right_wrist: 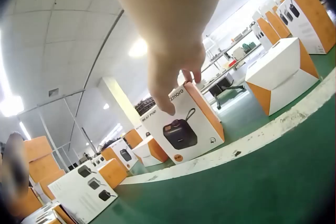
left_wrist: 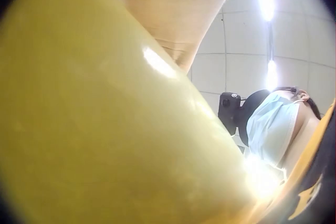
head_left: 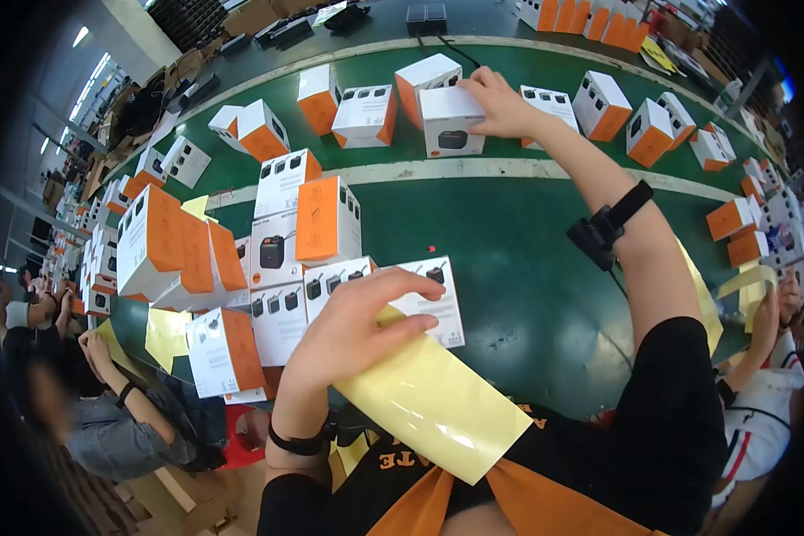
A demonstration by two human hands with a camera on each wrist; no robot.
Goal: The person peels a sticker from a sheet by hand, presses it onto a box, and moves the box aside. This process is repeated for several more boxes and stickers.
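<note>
My right hand (head_left: 506, 109) reaches out over the green conveyor and grips a white box (head_left: 453, 123) by its top. In the right wrist view the thumb lies on the front face of this box (right_wrist: 184, 129), above a printed black speaker, and the fingers go over the top to the orange side. Close to my body, my left hand (head_left: 353, 326) holds a glossy yellow sheet (head_left: 442, 402) under its thumb, the sheet slanting down to the right. That yellow sheet (left_wrist: 94, 108) fills most of the left wrist view and hides the left fingers there.
Stacked white-and-orange boxes (head_left: 329, 219) stand left of centre, beside the left hand. More boxes (head_left: 364, 116) line the conveyor (head_left: 509, 67) on both sides of the gripped one. A pale strip (head_left: 402, 170) edges the conveyor. People sit working at left (head_left: 121, 429) and right (head_left: 764, 393).
</note>
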